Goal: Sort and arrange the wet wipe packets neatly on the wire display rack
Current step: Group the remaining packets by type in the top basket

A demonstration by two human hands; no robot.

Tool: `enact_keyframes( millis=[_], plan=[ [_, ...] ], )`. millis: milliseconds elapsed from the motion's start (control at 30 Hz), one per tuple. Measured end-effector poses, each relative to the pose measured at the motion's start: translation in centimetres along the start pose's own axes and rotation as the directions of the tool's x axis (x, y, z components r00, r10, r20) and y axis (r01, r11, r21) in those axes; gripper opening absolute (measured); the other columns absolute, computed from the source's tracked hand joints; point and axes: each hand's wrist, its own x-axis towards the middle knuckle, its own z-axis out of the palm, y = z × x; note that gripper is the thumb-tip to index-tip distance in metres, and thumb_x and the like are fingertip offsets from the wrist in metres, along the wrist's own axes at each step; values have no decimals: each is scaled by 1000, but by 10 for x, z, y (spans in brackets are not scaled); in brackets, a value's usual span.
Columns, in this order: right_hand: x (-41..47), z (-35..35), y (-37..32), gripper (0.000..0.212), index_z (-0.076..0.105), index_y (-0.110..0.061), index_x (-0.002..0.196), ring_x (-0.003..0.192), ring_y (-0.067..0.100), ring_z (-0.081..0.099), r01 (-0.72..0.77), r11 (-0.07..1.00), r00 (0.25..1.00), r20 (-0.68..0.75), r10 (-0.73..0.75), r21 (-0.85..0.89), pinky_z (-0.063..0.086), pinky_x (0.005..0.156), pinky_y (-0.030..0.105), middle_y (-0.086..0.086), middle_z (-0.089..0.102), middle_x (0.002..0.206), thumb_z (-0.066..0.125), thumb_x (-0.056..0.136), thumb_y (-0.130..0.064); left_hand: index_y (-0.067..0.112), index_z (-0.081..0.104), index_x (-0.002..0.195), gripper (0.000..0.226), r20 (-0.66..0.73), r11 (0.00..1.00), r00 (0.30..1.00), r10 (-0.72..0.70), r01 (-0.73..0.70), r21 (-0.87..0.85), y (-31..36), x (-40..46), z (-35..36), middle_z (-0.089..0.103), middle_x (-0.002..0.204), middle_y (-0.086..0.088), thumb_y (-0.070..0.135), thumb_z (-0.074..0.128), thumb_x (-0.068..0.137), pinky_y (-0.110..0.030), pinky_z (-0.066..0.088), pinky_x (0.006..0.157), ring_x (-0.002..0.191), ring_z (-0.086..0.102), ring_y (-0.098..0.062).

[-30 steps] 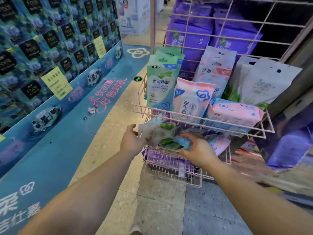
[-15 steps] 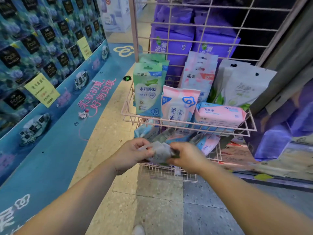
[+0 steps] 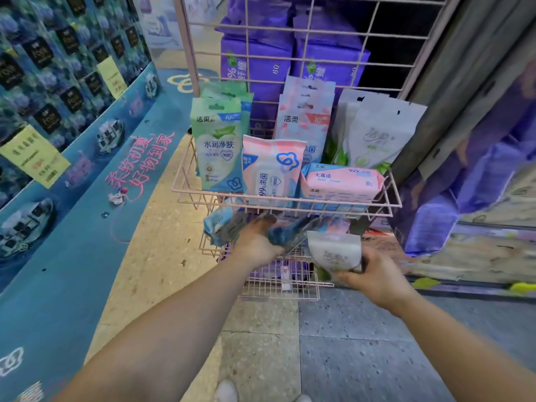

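Observation:
The pink wire display rack [image 3: 287,210] has an upper basket with upright packets: green-blue ones [image 3: 217,152], a pink-and-white one [image 3: 271,172], a flat pink pack [image 3: 340,181], tall pink ones [image 3: 304,120] and white-green ones [image 3: 377,134]. My right hand [image 3: 374,275] holds a small white-green wet wipe packet [image 3: 335,252] in front of the lower basket. My left hand [image 3: 256,242] reaches into the lower basket [image 3: 278,281] and rests on a blue packet [image 3: 285,235] among loose packets [image 3: 220,224]. Whether its fingers grip the blue packet is blurred.
Purple bulk packs [image 3: 258,62] hang behind the wire grid. A blue printed display wall [image 3: 72,117] with yellow price tags [image 3: 34,155] stands at the left. More purple packs [image 3: 452,204] lie at the right. The floor [image 3: 261,343] is speckled stone below.
Both hands held one white-green packet together; now my right hand has carried it off to the right, and my left hand has gone forward into the lower basket.

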Motion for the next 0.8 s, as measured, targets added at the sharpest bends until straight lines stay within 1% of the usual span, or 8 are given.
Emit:
enact_keyframes(
  millis=[67, 233, 333, 467, 533, 600, 700, 800],
  plan=[
    [-3, -2, 0, 39, 61, -24, 100, 71, -10, 59, -6, 1000, 999, -33, 6, 17, 43, 55, 1, -14, 67, 85, 79, 72, -4, 43, 48, 114, 60, 58, 998, 998, -4, 1, 60, 4, 9, 13, 61, 119, 11, 41, 79, 63, -36, 51, 94, 107, 60, -17],
    [-6, -3, 4, 31, 61, -24, 99, 59, -21, 58, -37, 996, 999, -9, 38, 79, 42, 50, 1, -19, 65, 82, 75, 78, -5, 34, 54, 111, 22, 145, 987, 989, 16, -38, 154, 7, 17, 25, 63, 114, 6, 33, 56, 89, -32, 48, 90, 97, 58, -19],
    [-6, -3, 6, 26, 62, -23, 97, 58, -15, 61, -61, 992, 998, -5, 62, 114, 43, 48, 3, -17, 66, 80, 73, 80, -6, 32, 58, 118, 31, 50, 989, 999, 16, -23, 145, 2, 14, 21, 66, 116, 0, 34, 56, 87, -36, 49, 91, 101, 61, -25],
    [-4, -10, 8, 26, 60, -29, 91, 75, -4, 64, -78, 986, 996, -26, 83, 149, 48, 56, 11, -15, 69, 87, 73, 81, -9, 25, 59, 111, 25, -92, 940, 995, 32, 2, 342, 0, 3, 0, 66, 102, -9, 31, 40, 97, -34, 43, 69, 86, 58, -30],
    [-2, -14, 9, 27, 60, -30, 89, 76, 0, 65, -88, 983, 995, -32, 94, 164, 49, 59, 14, -14, 69, 87, 72, 82, -8, 23, 60, 107, 24, -79, 934, 997, -13, 40, 355, -2, 0, -4, 66, 99, -10, 31, 40, 97, -34, 41, 65, 86, 59, -30],
    [-1, -13, 8, 28, 59, -31, 88, 78, 3, 67, -103, 978, 994, -25, 109, 179, 51, 61, 17, -11, 70, 88, 72, 82, -7, 20, 62, 110, 26, -31, 937, 996, -78, 84, 338, -2, -1, -4, 67, 102, -10, 31, 43, 95, -33, 43, 66, 86, 60, -28],
    [1, -10, 7, 27, 60, -29, 89, 77, 5, 68, -125, 973, 992, -9, 129, 194, 53, 59, 17, -10, 71, 88, 72, 81, -7, 16, 59, 114, 27, -4, 961, 980, -200, 197, 192, 1, 2, -3, 64, 102, -8, 28, 41, 97, -33, 44, 69, 81, 57, -23],
    [-1, -10, 10, 24, 61, -26, 91, 71, -1, 67, -145, 967, 989, 14, 145, 210, 49, 52, 12, -13, 69, 83, 71, 82, -6, 11, 58, 119, 38, 9, 975, 976, -218, 217, 51, 2, 8, -1, 63, 115, -11, 38, 43, 97, -35, 45, 83, 99, 59, -29]
  ],
)
